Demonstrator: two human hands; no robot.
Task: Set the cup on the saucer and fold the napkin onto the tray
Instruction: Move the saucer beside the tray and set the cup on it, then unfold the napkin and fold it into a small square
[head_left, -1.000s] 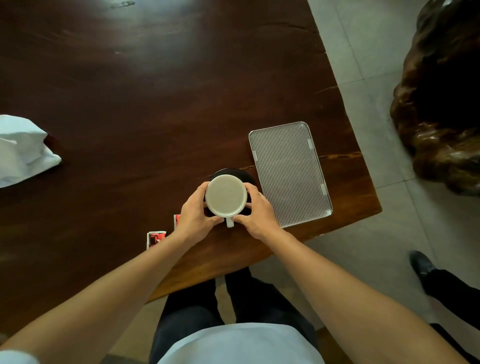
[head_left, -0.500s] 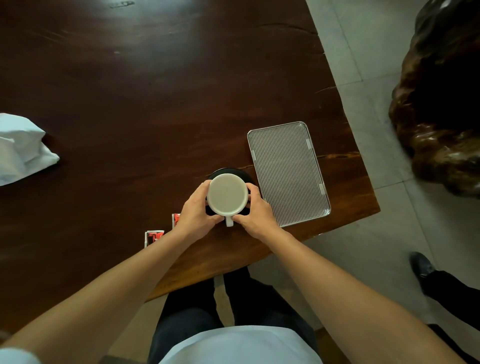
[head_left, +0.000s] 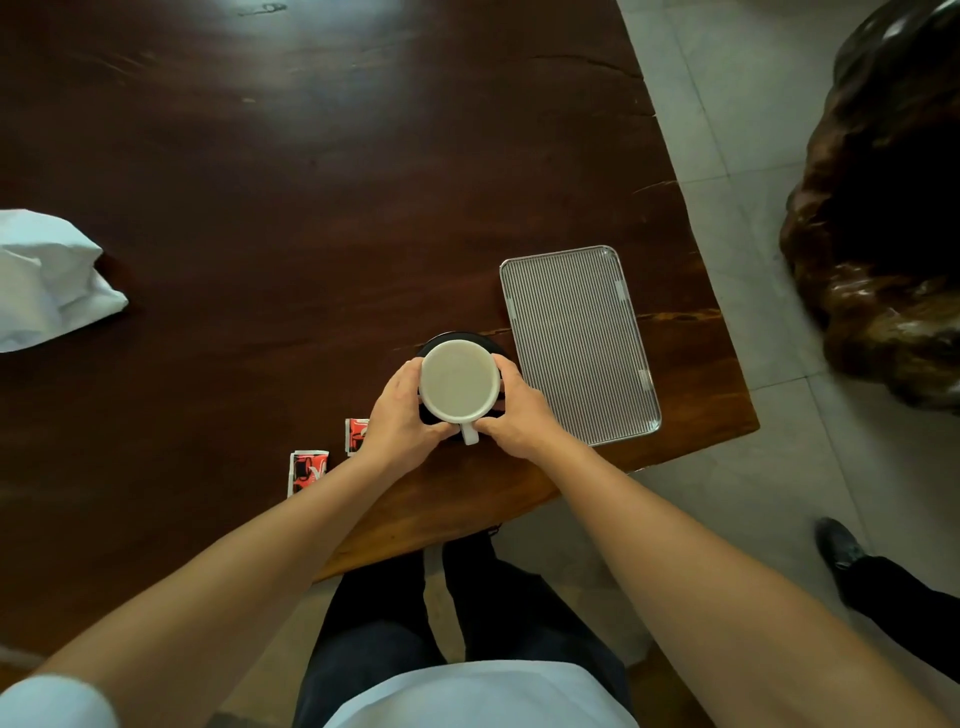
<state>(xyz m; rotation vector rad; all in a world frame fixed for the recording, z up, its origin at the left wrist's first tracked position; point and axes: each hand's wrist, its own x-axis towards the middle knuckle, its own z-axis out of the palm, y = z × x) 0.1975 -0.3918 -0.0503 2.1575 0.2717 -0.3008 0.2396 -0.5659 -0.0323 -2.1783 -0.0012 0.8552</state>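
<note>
A white cup (head_left: 459, 380) is over the black saucer (head_left: 457, 339), of which only a dark rim shows; whether the cup rests on it I cannot tell. Its small handle points toward me. My left hand (head_left: 399, 415) wraps the cup's left side and my right hand (head_left: 519, 410) wraps its right side. A ribbed silver tray (head_left: 576, 343) lies just right of the saucer, with nothing on it. The crumpled white napkin (head_left: 47, 280) lies far off at the table's left edge of view.
Two red-and-white sachets (head_left: 307, 470) (head_left: 356, 435) lie left of my left wrist on the dark wooden table (head_left: 311, 208). The table's front edge runs just below my hands. A dark carved wood piece (head_left: 883, 234) stands on the floor at right; another person's shoe (head_left: 837, 545) is lower right.
Both hands keep hold of the cup; it has barely shifted over the saucer. Nothing else moved.
</note>
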